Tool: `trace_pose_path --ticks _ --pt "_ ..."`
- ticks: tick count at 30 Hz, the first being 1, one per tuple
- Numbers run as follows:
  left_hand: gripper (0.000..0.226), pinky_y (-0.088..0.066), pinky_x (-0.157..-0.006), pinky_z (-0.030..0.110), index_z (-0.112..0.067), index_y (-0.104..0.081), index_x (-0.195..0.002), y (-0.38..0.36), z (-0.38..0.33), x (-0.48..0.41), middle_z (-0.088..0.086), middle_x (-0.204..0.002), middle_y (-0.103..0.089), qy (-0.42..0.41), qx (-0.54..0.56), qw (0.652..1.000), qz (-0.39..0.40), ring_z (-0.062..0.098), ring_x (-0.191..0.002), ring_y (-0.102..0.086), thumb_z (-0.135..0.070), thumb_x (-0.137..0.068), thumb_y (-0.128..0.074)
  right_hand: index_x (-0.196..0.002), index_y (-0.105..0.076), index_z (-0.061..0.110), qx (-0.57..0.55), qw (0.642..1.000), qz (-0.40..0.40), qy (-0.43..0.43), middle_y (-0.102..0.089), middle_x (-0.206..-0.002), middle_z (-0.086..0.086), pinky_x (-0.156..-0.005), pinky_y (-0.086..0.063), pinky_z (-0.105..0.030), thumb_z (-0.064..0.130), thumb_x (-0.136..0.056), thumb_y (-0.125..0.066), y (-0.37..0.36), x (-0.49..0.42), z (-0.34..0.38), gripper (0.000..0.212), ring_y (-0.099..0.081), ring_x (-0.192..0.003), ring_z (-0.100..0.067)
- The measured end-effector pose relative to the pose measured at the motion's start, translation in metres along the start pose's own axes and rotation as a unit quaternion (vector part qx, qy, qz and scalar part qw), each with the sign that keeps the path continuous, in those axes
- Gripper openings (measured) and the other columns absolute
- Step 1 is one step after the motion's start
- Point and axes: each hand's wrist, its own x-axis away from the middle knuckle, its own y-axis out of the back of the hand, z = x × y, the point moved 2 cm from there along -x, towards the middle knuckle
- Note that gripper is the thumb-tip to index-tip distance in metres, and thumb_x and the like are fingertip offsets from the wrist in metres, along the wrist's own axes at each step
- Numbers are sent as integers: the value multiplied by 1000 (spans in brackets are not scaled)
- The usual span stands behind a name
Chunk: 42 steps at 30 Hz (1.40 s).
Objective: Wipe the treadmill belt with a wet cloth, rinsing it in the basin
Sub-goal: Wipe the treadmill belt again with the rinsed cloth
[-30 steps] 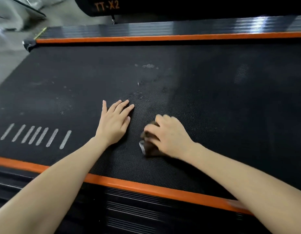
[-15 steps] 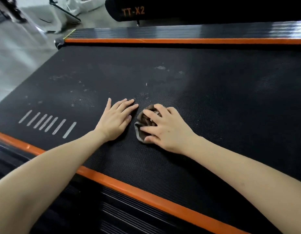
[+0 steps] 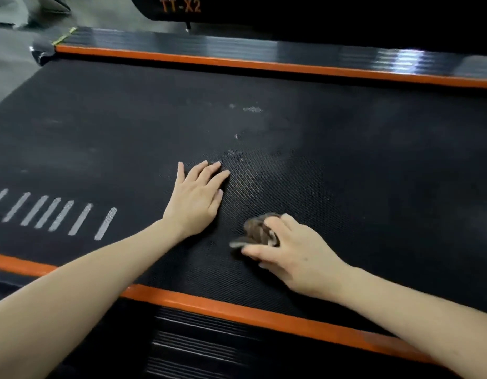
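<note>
Since half a second ago, the right hand (image 3: 297,250) has drawn the cloth (image 3: 260,232) back toward the near orange strip (image 3: 236,310), away from the left hand (image 3: 195,199). Right hand grips the bunched brown cloth against the black belt (image 3: 373,160). Left hand lies flat on the belt, fingers straight. Pale smudges (image 3: 253,109) show farther up the belt.
</note>
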Motion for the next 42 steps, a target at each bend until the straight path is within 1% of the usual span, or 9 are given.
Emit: trace_pose_path --ticks 7,12,17,22,27,31,36,39,42 --pt "59 -14 -108 67 -17 -50 -136 -2 7 0 9 -142 -48 -31 22 999 13 34 -133 -38 -40 -92 -19 -111 -68 32 42 943 -40 -328 -48 -97 -3 -56 -47 -30 45 -88 -48 33 11 -27 32 -55 -79 -23" --pt "55 -19 -108 67 -15 -53 -134 -1 14 -3 13 -139 -50 -65 27 997 26 37 -128 -41 -40 -93 -25 -133 -52 33 -43 941 -66 -330 -62 -110 0 -84 -41 -35 46 -89 -46 48 -9 -2 47 -54 -93 -19" --pt "54 -20 -107 68 -12 -54 -132 0 15 -1 16 -137 -50 -74 47 996 26 39 -126 -42 -38 -93 -27 -126 -60 30 132 925 -6 -355 -56 -122 -10 -75 -46 -41 59 -82 -49 8 -28 19 53 -52 -98 -34" --pt "53 -17 -106 69 -10 -54 -132 0 19 -1 18 -138 -50 -84 71 994 4 40 -126 -41 -35 -94 -29 -107 -66 28 114 880 -31 -460 -42 -99 -4 -58 -47 -33 47 -82 -62 4 -25 22 32 -47 -85 -26" --pt "52 -16 -106 71 -7 -53 -132 2 19 1 20 -138 -49 -88 91 992 -2 43 -125 -41 -33 -94 -29 -116 -61 31 109 804 2 -584 -32 -99 4 -71 -47 -36 48 -81 -67 34 55 50 40 -49 -96 -26" --pt "52 -15 -105 72 -5 -53 -132 4 20 0 22 -137 -48 -93 101 990 6 44 -125 -40 -32 -94 -29 -137 -42 43 30 777 3 -629 -33 -122 4 -86 -37 -34 52 -82 -64 53 62 60 60 -31 -111 -15" --pt "41 -13 -104 72 -5 -55 -130 7 20 -1 24 -137 -48 -90 122 988 -8 45 -126 -40 -26 -96 -47 -117 -55 37 78 691 -52 -717 -34 -120 -2 -88 -42 -39 68 -79 -55 23 28 50 48 -34 -113 -25" --pt "38 -15 -106 69 -4 -60 -123 12 27 -7 28 -130 -51 -101 114 988 -18 46 -121 -43 -26 -95 -49 -108 -59 29 88 730 -64 -675 -36 -114 -6 -80 -46 -37 59 -81 -60 7 -4 63 41 -41 -105 -28" --pt "46 -14 -107 67 -6 -61 -123 16 35 -22 30 -130 -50 -122 91 988 -22 47 -120 -43 -32 -92 -39 -102 -63 26 60 836 -44 -543 -41 -105 -7 -70 -50 -36 57 -81 -57 -12 -38 95 38 -47 -93 -26"
